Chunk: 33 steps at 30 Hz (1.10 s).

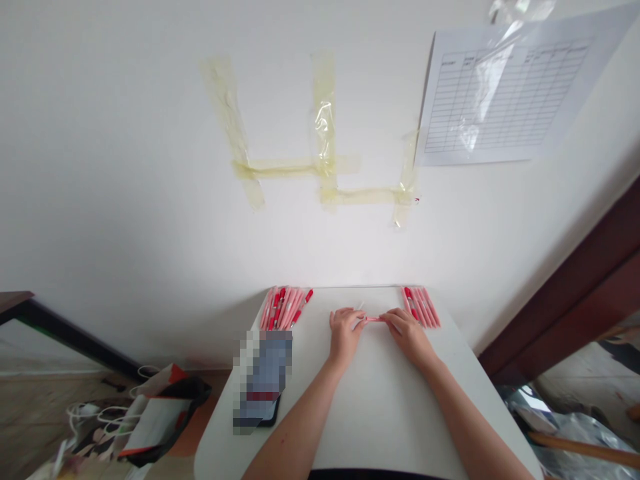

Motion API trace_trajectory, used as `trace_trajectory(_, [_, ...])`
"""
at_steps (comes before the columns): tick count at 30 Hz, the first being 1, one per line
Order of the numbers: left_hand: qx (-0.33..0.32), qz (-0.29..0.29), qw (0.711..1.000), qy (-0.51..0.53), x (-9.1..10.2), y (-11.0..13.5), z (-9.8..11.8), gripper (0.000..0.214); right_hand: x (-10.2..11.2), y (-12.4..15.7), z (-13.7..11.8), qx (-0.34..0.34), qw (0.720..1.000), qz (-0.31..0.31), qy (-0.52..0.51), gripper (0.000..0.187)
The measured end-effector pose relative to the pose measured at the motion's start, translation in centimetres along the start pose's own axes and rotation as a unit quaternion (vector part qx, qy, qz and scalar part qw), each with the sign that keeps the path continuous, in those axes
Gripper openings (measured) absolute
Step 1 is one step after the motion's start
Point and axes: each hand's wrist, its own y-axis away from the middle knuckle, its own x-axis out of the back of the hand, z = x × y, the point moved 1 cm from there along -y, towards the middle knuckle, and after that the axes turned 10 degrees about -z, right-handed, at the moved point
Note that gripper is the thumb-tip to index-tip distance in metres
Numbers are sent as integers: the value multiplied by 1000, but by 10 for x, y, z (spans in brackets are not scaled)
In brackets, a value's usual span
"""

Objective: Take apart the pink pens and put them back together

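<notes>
A slim pink-and-red pen (373,319) lies level between my two hands, near the back of the white table. My left hand (344,335) pinches its left end, where a small whitish piece shows by the fingers. Its right end is in the closed fingers of my right hand (409,337). To the left, a loose pile of pink and red pens (286,308) rests against the wall side. Just beyond my right hand is a neater row of similar pens (423,307). Fingertips cover parts of the held pen.
A phone (270,419), mostly blurred out, lies on the left of the white table (380,413). Behind rises a wall with yellowed tape (280,168) and a printed sheet (505,100). Paper bags (160,417) stand on the floor at left; plastic wrapping (590,433) is at right.
</notes>
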Motion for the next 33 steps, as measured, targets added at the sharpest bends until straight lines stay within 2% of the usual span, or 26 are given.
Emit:
trace_trajectory(4, [3, 14, 999, -30, 1, 1, -3, 19, 0, 0, 1, -19, 999, 18, -22, 30])
trace_trajectory(8, [21, 12, 994, -107, 5, 3, -4, 19, 1, 1, 4, -43, 998, 39, -31, 27])
trace_trajectory(15, [81, 14, 972, -221, 8, 8, 1, 19, 2, 0, 4, -45, 997, 55, -28, 26])
trace_trajectory(20, [112, 15, 966, -234, 7, 8, -1, 19, 2, 0, 6, -36, 997, 67, -24, 25])
trace_trajectory(33, [108, 15, 976, -187, 17, 6, 1, 17, 0, -1, 13, -31, 996, 77, 7, 22])
